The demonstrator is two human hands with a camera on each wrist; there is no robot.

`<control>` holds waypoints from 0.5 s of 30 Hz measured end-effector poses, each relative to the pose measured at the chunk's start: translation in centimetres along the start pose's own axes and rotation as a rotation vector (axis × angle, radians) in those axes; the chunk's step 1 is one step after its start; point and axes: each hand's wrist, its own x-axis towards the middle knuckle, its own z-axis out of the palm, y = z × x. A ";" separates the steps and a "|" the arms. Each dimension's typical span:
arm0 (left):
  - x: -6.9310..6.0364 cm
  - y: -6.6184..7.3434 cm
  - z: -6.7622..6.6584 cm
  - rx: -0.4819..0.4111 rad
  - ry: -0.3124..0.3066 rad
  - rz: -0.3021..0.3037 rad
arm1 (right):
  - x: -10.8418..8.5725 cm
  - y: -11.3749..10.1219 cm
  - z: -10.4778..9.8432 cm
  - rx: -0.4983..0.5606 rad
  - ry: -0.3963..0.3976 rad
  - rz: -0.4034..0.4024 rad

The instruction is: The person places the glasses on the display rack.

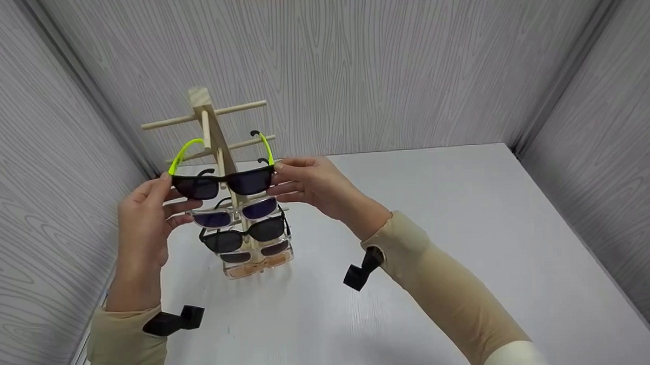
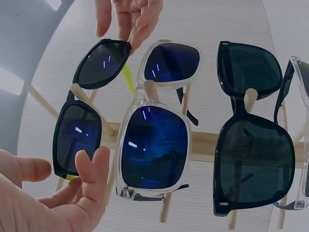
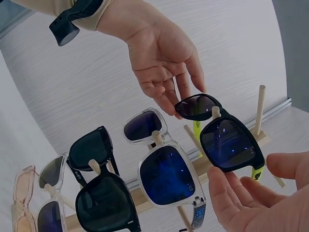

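Observation:
Both hands are at black-fronted sunglasses [image 1: 249, 182] with neon-yellow temples on a wooden display rack [image 1: 218, 133]. My left hand [image 1: 142, 210] pinches the front's left end between thumb and fingers, near the hinge. At the right end, my right hand [image 1: 319, 185] pinches the frame by the yellow temple [image 3: 257, 173]. The bridge lies at a front peg [image 2: 89, 104], below the bare top peg [image 1: 206, 130]. Directly beneath hang clear-framed sunglasses with blue lenses [image 2: 154, 147], close to the fingers of both hands.
Lower on the rack are black sunglasses [image 1: 267, 229], a clear-framed pair with dark lenses [image 1: 235, 257] and a peach-lensed pair [image 1: 243, 270]. Wooden rods [image 1: 246, 107] stick out sideways. The rack stands on a white table [image 1: 413, 228] between wood-grain panels [image 1: 353, 68].

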 end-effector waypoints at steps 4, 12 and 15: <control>-0.2 -0.2 -0.2 -0.012 0.003 0.005 | -0.1 0.4 -0.4 0.015 -0.002 -0.027; -1.2 -0.3 -0.7 -0.042 0.042 -0.003 | -1.2 2.1 -2.1 0.046 0.016 -0.125; -1.4 -0.5 -0.7 -0.035 0.048 0.007 | -1.5 2.6 -2.8 0.059 0.025 -0.140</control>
